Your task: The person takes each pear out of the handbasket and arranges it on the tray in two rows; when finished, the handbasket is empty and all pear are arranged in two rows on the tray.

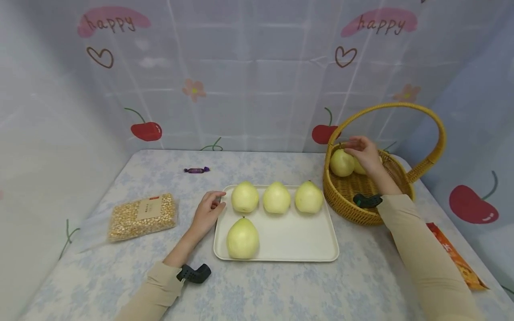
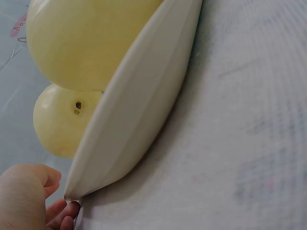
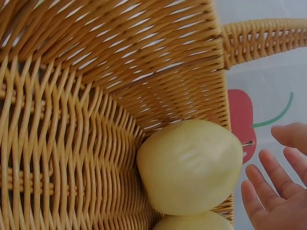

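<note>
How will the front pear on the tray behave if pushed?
The pear would probably roll or wobble, given its rounded sides. Its smooth-looking skin could make it a bit slippery. The raised tray rim close by might stop a short roll.

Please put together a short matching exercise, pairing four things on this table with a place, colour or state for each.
Things
1. White tray
2. Wicker basket
3. Wrapped candy
4. Bag of kernels

Descriptions
A. Purple, near the table's back edge
B. Arched handle, with the right hand reaching over it
C. Near the table's left edge, with a pale label
D. Bearing four pears

Pairs: 1-D, 2-B, 3-A, 4-C.
</note>
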`<state>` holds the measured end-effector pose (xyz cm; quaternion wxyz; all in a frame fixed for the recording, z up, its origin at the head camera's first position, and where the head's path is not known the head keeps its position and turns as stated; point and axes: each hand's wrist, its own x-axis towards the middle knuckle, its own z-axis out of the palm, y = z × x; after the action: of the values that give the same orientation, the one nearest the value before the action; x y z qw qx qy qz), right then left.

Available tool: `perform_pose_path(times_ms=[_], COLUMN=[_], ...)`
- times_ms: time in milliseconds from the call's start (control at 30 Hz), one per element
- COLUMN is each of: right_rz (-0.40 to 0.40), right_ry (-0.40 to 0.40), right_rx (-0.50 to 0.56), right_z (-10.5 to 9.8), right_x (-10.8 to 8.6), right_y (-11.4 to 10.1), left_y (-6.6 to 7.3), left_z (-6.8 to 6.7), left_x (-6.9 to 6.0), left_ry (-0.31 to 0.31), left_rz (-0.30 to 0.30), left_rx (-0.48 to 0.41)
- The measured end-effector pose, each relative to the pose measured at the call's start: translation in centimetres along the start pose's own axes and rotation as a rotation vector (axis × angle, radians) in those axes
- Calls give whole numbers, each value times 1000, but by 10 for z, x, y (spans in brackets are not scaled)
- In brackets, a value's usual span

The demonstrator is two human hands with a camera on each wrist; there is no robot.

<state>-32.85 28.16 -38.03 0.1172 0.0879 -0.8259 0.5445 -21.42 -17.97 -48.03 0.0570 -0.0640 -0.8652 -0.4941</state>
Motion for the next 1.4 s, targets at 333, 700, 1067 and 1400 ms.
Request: perform_pose_path(times_ms=[333, 700, 1067, 1400], right_rz=[64, 117, 152, 187], right_ry=[-26, -141, -335, -295], right_rx=[-138, -241, -287, -497], right_z=[1, 2, 4, 4], right_x=[2, 1, 1, -1], right_y=[3, 2, 4, 3], left_y=[0, 0, 0, 1], left_z=[0, 0, 0, 0], left_x=[0, 0, 1, -1], left_ry=[-11, -8, -7, -11], left_rz=[10, 12, 4, 5], left_rx=[4, 11, 10, 7])
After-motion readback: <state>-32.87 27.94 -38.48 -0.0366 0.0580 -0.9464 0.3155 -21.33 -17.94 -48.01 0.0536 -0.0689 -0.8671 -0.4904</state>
